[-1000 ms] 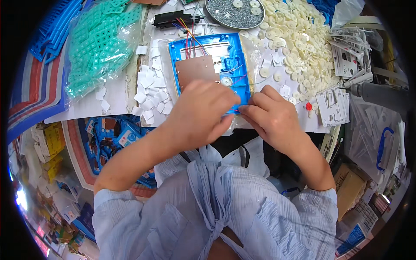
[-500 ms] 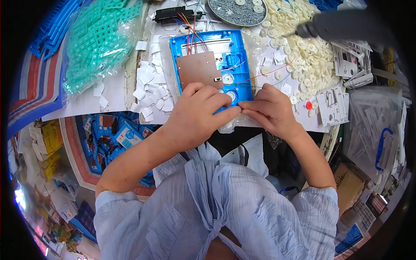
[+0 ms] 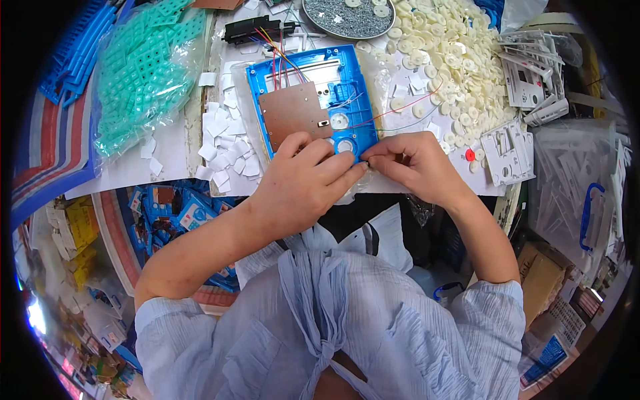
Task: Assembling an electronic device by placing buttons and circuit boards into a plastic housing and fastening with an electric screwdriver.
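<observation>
A blue plastic housing (image 3: 363, 113) lies open side up on the white-covered table before me. Over its left half sits a brown circuit board (image 3: 288, 110) with a small slide switch. Coloured wires (image 3: 280, 52) run from the housing toward a black plastic part (image 3: 257, 30) behind it. My left hand (image 3: 303, 177) lies over the near edge of board and housing, fingers bent, gripping the near side. At the near right corner, my right hand (image 3: 420, 167) pinches thumb against fingers; whatever is between them is too small to make out. A thin red wire (image 3: 400, 115) trails right.
White paper pieces (image 3: 223, 140) lie left of the housing, near a bag of green plastic parts (image 3: 147, 73). Cream round discs (image 3: 460, 63) are heaped right of a round tray (image 3: 347, 23) of small metal pieces. A bin of blue assemblies (image 3: 160, 213) stands below the table edge.
The whole view has shifted slightly, so the housing appears farther left. My right hand stays pinched at the corner, its fingers curled a little more. My left hand keeps its place on the housing.
</observation>
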`<state>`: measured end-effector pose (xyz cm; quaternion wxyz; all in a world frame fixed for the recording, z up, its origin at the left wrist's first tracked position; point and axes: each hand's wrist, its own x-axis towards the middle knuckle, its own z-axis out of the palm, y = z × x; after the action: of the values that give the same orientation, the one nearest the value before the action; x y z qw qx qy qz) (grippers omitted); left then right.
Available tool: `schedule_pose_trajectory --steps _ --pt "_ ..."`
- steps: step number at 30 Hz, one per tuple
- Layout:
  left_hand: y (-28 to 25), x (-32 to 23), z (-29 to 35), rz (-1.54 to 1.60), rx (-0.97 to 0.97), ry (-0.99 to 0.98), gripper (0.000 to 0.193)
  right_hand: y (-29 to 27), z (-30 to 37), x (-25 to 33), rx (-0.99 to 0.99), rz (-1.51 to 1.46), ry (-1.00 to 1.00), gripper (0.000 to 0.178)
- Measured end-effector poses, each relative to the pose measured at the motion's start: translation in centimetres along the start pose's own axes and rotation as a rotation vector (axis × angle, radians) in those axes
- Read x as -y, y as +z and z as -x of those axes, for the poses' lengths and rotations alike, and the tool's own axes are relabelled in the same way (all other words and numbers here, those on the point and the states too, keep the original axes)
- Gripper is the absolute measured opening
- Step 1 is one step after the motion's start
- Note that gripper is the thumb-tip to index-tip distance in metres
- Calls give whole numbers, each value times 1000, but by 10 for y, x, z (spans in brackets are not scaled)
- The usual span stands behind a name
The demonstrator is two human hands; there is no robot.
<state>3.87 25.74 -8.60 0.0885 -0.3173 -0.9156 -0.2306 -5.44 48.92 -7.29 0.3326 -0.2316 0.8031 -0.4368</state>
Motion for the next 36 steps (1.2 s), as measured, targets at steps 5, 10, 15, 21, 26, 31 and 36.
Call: schedule_pose_trajectory --steps 5,10,15,21,26,31,36 --pt "4 -2 -1 2 3 20 41 -9 -6 20 100 180 -59 8" --pt "6 -2 -2 -67 -26 59 38 -8 -9 31 96 348 -137 8" --pt "5 5 -2 25 -51 41 36 -15 -35 53 9 306 -197 10" --pt "-14 20 -2 155 -298 -195 23 14 -132 58 -425 853 -539 24" --pt "-13 56 2 56 -361 -343 23 23 -143 61 -327 694 -334 22" --pt "-6 56 -3 15 -395 -397 29 22 -108 61 -340 26 -287 14" --pt "4 68 -3 33 -448 -384 27 40 -85 47 -337 544 -681 10"
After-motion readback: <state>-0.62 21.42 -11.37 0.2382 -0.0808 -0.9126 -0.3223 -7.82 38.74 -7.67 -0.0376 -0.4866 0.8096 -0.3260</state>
